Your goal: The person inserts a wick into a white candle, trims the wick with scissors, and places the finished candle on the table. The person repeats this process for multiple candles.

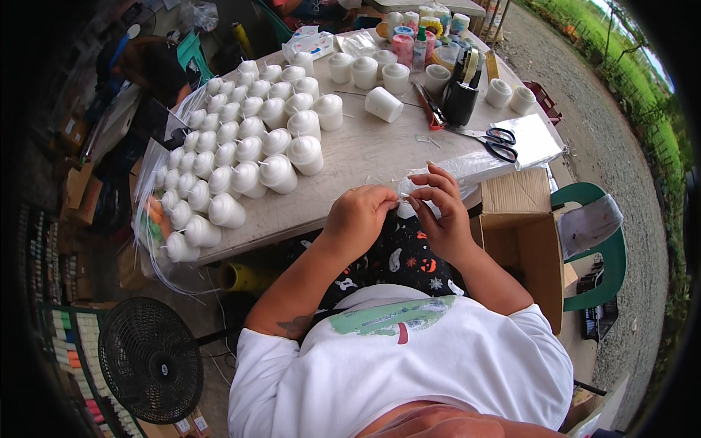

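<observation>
Both my hands meet above my lap at the table's near edge, fingertips almost touching. My left hand (363, 213) is closed in a pinch, and my right hand (444, 219) pinches with thumb and index while its other fingers are raised. Between them is a small white piece (402, 196), too small to name. On the table to the left stand many white candles (276, 172) in close rows, thin wicks sticking up from their tops. One white cup-shaped piece (383, 105) lies tipped on its side beyond my hands.
Scissors (501, 144) with dark handles lie beside a clear plastic stack (475, 166). Behind are red-handled pliers (431, 108), a black tape dispenser (464, 91) and several jars (402, 48). An open cardboard box (517, 241) stands at my right, a black fan (151, 360) at lower left.
</observation>
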A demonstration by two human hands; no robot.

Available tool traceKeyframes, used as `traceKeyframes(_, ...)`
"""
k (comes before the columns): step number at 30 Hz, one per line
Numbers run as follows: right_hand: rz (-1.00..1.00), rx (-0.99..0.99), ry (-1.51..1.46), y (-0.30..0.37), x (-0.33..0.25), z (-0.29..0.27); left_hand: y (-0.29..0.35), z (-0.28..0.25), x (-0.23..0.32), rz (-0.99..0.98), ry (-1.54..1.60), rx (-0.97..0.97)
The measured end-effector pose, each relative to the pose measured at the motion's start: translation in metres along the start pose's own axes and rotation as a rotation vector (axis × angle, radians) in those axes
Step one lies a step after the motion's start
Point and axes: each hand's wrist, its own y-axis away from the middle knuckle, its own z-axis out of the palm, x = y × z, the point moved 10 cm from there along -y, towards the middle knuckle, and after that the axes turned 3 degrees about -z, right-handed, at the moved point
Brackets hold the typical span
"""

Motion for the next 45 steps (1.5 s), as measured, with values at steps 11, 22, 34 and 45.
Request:
traceKeyframes(11, 0.556, -0.495, -0.493, 0.017, 0.025, 0.039, 0.001, -0.015, 0.029, 0.246, 0.135, -0.172)
traceKeyframes(22, 0.492, -0.649, -1.154, 0.013, -0.017, 0.052, 0.013, -0.001, 0.015, 0.181, 0.727, -0.119)
traceKeyframes(34, -0.038, -0.317, -0.244, -0.012, -0.043, 0.024, 0.026, 0.023, -0.016, -0.142, 1.057, -0.003)
traceKeyframes(45, 0.503, -0.437, -1.027, 0.003, -0.015, 0.048, 0.024, 0.009, -0.014, -0.053, 0.899, 0.100)
